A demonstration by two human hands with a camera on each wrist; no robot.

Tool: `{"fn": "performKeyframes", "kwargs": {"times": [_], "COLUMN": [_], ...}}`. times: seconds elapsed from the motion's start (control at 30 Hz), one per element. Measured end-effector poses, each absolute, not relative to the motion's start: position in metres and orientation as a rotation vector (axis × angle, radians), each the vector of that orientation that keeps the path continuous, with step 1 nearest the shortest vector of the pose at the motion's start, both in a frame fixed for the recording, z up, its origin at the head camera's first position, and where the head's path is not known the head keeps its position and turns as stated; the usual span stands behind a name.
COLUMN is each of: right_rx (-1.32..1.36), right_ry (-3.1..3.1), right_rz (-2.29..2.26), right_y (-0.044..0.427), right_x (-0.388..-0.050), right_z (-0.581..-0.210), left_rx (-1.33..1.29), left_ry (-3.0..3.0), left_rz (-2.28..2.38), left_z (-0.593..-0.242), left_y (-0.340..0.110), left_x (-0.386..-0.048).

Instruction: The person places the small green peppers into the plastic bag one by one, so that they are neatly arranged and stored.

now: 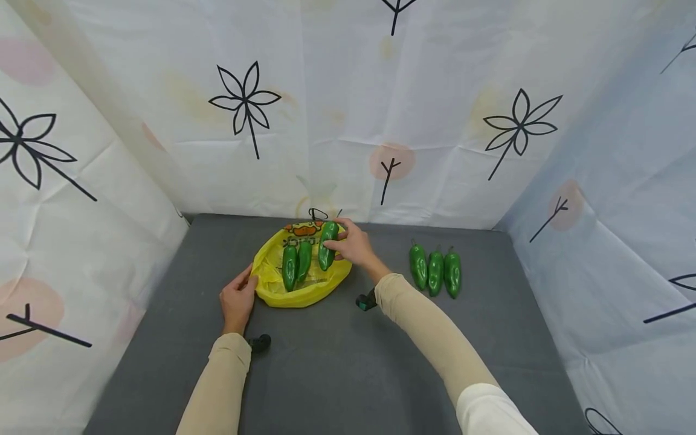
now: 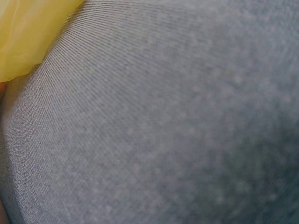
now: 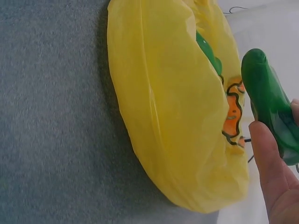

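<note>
Your right hand (image 1: 356, 244) pinches a green pepper (image 1: 328, 249) over the yellow bag (image 1: 304, 299), at two o'clock, long axis nearly twelve-to-six; your left hand (image 1: 237, 299) grips the rim at nine. The head view reveals two more peppers (image 1: 290, 269) inside; the right-wrist view, the bag's side wall. Grey cloth (image 1: 326, 374) underlies; patterned curtains (image 1: 337, 109) stand at twelve.

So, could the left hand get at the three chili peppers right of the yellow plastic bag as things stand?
Probably not directly: the bag and right forearm lie between the left hand and those chili peppers.
</note>
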State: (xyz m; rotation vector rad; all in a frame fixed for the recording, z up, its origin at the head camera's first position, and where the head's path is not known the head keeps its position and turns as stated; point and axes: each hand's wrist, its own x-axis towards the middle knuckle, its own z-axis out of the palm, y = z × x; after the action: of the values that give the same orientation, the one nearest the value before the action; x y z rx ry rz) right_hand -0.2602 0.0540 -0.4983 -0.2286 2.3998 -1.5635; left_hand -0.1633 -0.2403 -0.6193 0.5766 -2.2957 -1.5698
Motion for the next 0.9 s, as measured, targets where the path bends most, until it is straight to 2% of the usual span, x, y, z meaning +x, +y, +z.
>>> {"fn": "performKeyframes", "kwargs": {"times": [0.9], "right_rx": [-0.276], "right_ry": [2.412], "right_rz": [-1.431], "right_y": [0.02], "right_x": [-0.256], "right_z": [-0.52], "left_rx": [0.59], "left_ry": [-2.292], "left_rz": [-1.564], "left_z": [-0.616], "left_y": [-0.24], "left_x": [-0.163]}}
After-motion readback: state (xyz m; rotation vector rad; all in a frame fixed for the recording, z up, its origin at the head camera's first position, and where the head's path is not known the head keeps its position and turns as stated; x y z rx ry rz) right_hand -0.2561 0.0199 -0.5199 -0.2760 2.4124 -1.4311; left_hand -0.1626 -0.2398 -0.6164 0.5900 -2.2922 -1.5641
